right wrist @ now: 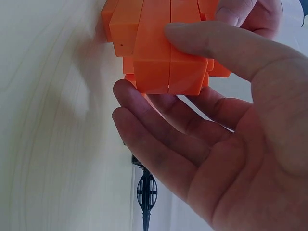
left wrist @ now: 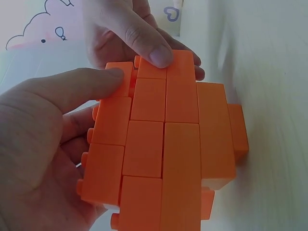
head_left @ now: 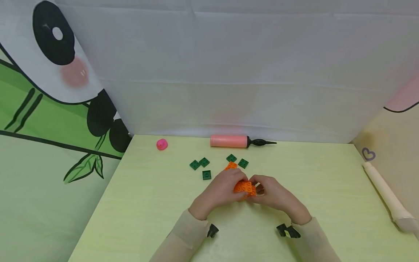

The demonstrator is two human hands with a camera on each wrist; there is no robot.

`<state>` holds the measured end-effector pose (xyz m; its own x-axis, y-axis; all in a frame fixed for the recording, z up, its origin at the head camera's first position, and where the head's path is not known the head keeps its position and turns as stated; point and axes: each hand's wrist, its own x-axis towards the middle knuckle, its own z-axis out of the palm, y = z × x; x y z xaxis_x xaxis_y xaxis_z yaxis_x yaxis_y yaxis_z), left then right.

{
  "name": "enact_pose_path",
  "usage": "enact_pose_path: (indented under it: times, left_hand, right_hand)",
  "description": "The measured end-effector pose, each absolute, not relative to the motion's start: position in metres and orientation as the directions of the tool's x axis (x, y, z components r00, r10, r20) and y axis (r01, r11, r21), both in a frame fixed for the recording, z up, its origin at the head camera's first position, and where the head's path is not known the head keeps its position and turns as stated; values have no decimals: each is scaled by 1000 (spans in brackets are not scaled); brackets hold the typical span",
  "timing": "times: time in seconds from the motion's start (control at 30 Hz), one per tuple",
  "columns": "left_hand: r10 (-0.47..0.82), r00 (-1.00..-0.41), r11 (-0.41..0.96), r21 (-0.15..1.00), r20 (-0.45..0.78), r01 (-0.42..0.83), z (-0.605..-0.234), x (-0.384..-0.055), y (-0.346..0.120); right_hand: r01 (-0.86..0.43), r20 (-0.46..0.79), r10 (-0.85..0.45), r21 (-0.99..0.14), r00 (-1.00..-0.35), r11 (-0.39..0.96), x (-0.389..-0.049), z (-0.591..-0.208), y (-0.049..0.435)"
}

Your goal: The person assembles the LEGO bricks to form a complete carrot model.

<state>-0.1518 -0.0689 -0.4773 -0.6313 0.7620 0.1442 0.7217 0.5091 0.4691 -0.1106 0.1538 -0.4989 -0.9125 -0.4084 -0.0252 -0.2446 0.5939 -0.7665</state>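
Observation:
Between both hands is a stack of joined orange toy bricks (left wrist: 147, 149), built in stepped layers with rows of studs along one side. My left hand (head_left: 226, 187) grips its left side, the thumb lying on an upper brick in the left wrist view. From the other end my right hand (head_left: 276, 193) holds the same stack, its thumb pressed on the bricks and its fingers curled beneath in the right wrist view. Just beyond the left hand lies a loose orange brick (head_left: 231, 165), partly hidden by that hand.
Several green bricks, among them one green brick (head_left: 206, 175) set apart, lie beyond the hands. Along the table's (head_left: 157, 218) back edge are a pink pump (head_left: 229, 141) with a black nozzle and a small pink ball-like object (head_left: 162, 144). A pale roll (head_left: 386, 193) lies at the right edge.

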Motion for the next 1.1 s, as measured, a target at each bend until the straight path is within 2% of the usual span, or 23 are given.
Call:
enact_pose_path:
  times: [0.17, 0.4, 0.67, 1.1]
  left_hand:
    - [761, -635, 511, 481, 132, 712, -477, -151, -68]
    - [772, -619, 513, 431, 148, 742, -477, -149, -66]
    - [752, -645, 546, 421, 135, 724, -479, -149, -65]
    - [754, -638, 546, 393, 153, 740, -479, -150, -66]
  right_hand:
    - [-237, -33, -404, -765, -914, 599, -111, -499, 154]
    - [-237, -32, -402, -765, -915, 599, -112, -501, 155]
    - [-235, -29, -398, -766, -917, 598, -112, -502, 155]
    - [-227, -24, -424, -817, -905, 530, -112, -510, 153]
